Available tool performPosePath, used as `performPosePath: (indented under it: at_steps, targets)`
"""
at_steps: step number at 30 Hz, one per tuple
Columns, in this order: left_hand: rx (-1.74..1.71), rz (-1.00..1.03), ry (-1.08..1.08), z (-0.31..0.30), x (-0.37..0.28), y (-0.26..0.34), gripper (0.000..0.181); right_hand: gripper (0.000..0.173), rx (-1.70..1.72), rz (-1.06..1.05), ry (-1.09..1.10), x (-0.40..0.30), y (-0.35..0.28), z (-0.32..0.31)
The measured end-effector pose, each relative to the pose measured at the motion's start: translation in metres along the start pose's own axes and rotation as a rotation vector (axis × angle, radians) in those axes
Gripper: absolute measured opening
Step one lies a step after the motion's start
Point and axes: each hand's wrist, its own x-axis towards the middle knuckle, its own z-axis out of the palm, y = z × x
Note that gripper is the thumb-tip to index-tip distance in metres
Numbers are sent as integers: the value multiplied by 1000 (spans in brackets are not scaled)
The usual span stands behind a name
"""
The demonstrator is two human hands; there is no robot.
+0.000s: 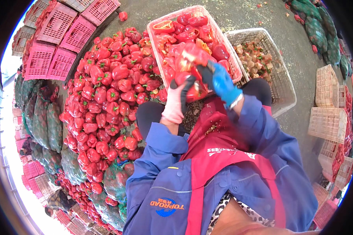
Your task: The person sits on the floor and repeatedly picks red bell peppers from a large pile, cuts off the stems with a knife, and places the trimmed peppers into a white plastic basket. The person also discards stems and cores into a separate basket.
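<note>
My left hand (176, 101), in a pink glove with dark fingertips, grips a red bell pepper (181, 77) over the near end of a pink plastic crate (237, 77). My right hand (223, 83) wears a blue glove with dark fingers and is close beside it, blurred by motion. At its fingertips is a blurred red pepper piece with a pale core (188, 57); whether the hand holds it or a tool is unclear. Opened and cored red peppers (191, 34) fill the crate.
A big heap of whole red bell peppers (111, 85) lies on the floor at left. Right of the crate, a whitish crate (282, 85) holds pepper cores (254, 60). Stacked pink crates (78, 33) and filled green net sacks (47, 126) stand left; more crates (328, 124) stand right.
</note>
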Motion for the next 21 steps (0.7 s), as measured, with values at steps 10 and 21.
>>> performPosePath:
  at_steps: [10, 21]
  targets:
    - [-568, -200, -125, -3, 13, 15, 45, 29, 176, 511, 94, 68, 25, -20]
    - [-727, -186, -82, -3, 18, 2, 52, 45, 518, 531, -146, -118, -27, -12]
